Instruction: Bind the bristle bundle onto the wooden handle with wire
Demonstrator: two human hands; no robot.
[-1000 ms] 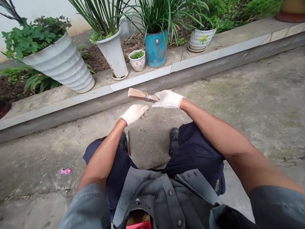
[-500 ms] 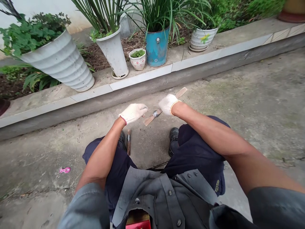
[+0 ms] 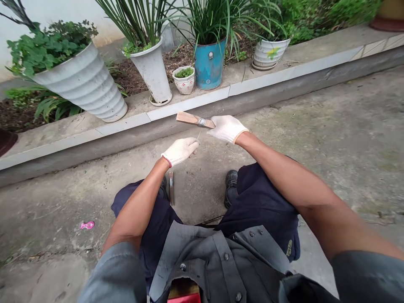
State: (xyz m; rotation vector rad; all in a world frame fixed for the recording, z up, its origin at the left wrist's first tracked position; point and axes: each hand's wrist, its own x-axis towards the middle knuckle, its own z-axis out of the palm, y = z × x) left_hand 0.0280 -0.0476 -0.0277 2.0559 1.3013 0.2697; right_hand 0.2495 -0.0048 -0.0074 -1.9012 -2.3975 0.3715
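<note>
In my right hand [image 3: 229, 128], gloved in white knit, is a flat wooden stick [image 3: 187, 118] with thin silvery cord [image 3: 201, 122] wound round its middle. The stick reaches out to the left of the closed fingers, raised above the ground; its other end is hidden by the hand. My left hand [image 3: 180, 151], in a matching glove, is pinched shut lower and to the left, apart from the stick. A fine pale strand [image 3: 198, 135] sticks up at its fingertips. Near my left shoe lies a second narrow wooden piece [image 3: 171, 189] with a band round it.
A low concrete ledge [image 3: 189, 102] with white edge tiles runs across ahead. On it stand white pots [image 3: 83, 84], a small patterned pot [image 3: 184, 85] and a blue pot [image 3: 208, 67], all planted. A pink object [image 3: 87, 225] lies on the concrete at left.
My right hand has turned the wooden stick, so its visible end swung from lower left to upper left and rose. My left hand has shifted slightly right.
</note>
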